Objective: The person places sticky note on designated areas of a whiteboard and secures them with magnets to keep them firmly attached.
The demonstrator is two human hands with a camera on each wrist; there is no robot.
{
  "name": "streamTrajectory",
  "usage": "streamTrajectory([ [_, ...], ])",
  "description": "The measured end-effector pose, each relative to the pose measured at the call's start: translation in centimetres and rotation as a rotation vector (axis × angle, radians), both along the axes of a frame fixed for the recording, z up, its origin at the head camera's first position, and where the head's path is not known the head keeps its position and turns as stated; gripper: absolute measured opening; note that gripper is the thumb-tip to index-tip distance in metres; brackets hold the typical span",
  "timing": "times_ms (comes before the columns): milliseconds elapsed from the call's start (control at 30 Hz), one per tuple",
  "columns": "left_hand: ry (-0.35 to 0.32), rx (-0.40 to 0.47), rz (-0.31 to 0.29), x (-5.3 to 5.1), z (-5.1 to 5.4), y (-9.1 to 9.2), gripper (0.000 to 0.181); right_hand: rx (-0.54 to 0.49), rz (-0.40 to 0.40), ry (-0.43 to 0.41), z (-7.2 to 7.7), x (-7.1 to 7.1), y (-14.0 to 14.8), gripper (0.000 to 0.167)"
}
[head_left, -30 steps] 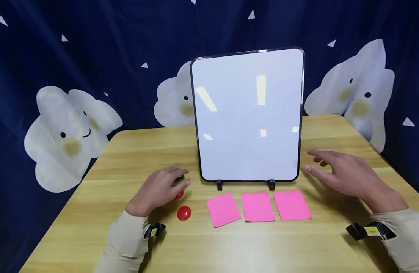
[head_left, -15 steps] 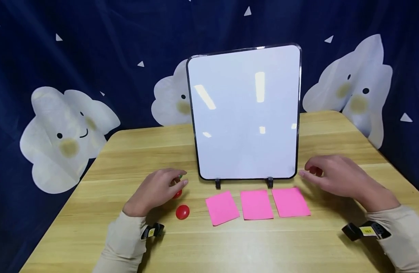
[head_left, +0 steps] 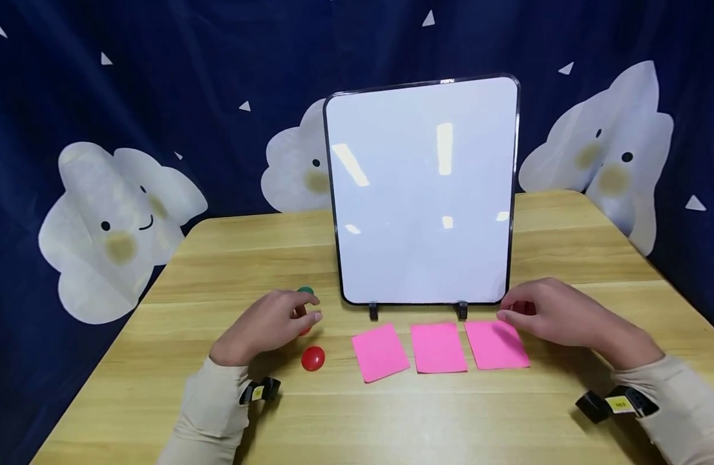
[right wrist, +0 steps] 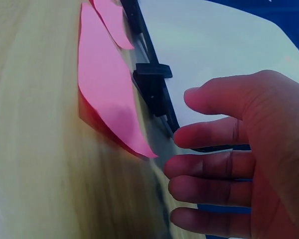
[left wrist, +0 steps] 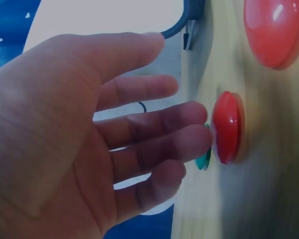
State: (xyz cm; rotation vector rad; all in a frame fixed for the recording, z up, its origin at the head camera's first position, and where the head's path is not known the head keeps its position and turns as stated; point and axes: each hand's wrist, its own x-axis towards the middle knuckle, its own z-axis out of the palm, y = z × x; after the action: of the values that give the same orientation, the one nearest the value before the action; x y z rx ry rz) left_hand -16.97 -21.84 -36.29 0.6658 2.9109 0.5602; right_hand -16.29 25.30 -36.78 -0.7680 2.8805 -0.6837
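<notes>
Backdrop: a dark blue curtain (head_left: 217, 51) with cloud figures hangs behind the bench (head_left: 426, 420), whose flat top carries every loose item.

Whiteboard (head_left: 423, 258): stands upright on the bench, right of centre, its blank face turned to the person. The set-back position leaves working room on its near side.

Left hand (head_left: 266, 326): over the left side; fingers apart and slightly bent, gripping nothing. Fingertips are close to a red disc and a green one; contact cannot be determined. The placement appears to keep the discs within reach.

Right hand (head_left: 557, 313): at the board's lower right corner; fingers bent loosely, holding nothing, and beside the right note. A gap shows in the right wrist view.

Pink notes: left (head_left: 380, 353), middle (head_left: 439, 349) and right (head_left: 497, 345), in a row on the near side of the board. The left one sits askew. None overlap, presumably for separate handling; the right note's right edge curls up.

Discs: near red disc (head_left: 313, 358), far red disc (left wrist: 226, 128), green disc (head_left: 306, 291), running near to far, left of the notes.

Black feet (head_left: 374, 311): two, under the board's lower edge, evidently bracing it upright.
</notes>
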Motion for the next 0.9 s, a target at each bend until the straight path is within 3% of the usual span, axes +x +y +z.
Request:
streamTrajectory([
  [300,-0.160,0.046,-0.019,0.1,0.3,0.4,0.026,0.072,0.025,-0.009,-0.6,0.0,-0.9,0.005],
  [433,-0.246,0.081,-0.053,0.5,0.4,0.7,0.020,0.092,0.022,-0.033,-0.6,0.2,-0.9,0.015],
  [600,-0.276,0.093,-0.069,0.9,0.6,0.6,0.018,0.112,0.025,-0.062,-0.6,0.2,-0.8,0.027],
  [900,-0.409,0.134,-0.081,1.3,0.8,0.7,0.029,0.095,0.041,-0.080,-0.6,0.1,-0.3,0.041],
])
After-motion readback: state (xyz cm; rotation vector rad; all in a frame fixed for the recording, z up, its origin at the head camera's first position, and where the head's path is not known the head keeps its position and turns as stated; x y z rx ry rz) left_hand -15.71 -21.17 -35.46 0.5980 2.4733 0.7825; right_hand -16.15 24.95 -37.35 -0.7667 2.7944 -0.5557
